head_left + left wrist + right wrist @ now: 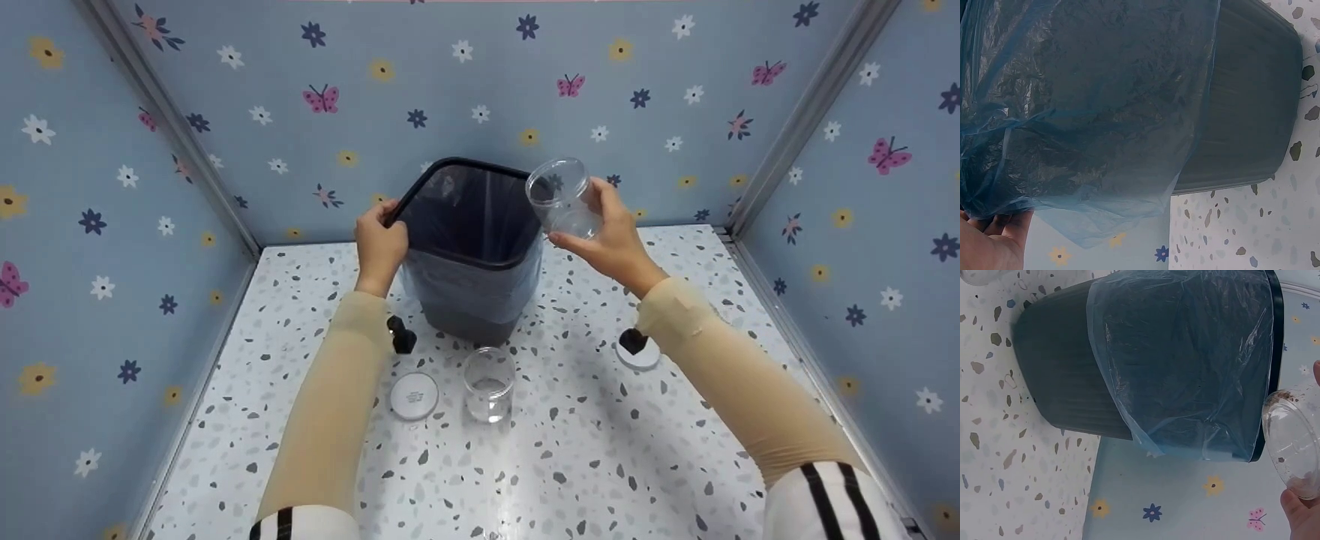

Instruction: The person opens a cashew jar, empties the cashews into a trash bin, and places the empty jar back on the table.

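Observation:
A dark grey trash bin (472,319) stands near the back wall, with a translucent blue bag (1112,101) lining it and folded down over the outside. My left hand (381,246) grips the bin's black rim at the left. In my right hand (619,240) is a clear plastic jar (559,191), tilted with its mouth toward the bin and close to the right rim. Brown specks cling inside this jar (1294,439) in the right wrist view. The bottom of the bin's inside is too dark to make out.
A second clear jar (489,390) stands in front of the bin. One white lid (414,396) lies to its left; another white lid (639,358) lies partly behind my right forearm. Flower-patterned walls (480,67) enclose the speckled tabletop (555,465) at the back and sides.

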`<state>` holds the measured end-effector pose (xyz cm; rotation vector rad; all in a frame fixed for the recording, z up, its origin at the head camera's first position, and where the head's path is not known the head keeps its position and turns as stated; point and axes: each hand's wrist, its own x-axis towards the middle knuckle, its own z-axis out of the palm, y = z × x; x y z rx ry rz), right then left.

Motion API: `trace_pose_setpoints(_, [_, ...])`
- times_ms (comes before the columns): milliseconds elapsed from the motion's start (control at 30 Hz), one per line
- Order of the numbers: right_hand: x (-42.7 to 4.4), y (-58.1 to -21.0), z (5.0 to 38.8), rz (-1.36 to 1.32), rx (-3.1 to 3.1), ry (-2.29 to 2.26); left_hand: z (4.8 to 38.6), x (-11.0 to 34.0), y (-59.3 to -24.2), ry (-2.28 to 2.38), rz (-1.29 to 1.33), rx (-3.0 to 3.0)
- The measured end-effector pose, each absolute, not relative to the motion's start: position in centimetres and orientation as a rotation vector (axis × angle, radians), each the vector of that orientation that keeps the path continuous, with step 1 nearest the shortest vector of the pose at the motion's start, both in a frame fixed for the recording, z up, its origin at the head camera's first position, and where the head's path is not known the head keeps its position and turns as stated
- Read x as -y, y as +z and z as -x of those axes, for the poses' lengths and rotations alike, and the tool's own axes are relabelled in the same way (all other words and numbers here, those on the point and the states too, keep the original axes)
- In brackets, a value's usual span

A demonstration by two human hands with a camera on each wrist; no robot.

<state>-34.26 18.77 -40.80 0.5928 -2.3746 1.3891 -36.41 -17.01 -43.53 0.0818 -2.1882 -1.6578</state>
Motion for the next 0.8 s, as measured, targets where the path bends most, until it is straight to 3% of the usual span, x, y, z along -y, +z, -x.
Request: trace_pose_setpoints(800, [-19.7,-44.1,32.4,-0.534,2.349,1.450,36.0,16.9,-43.4,-1.652,-0.099,2.206])
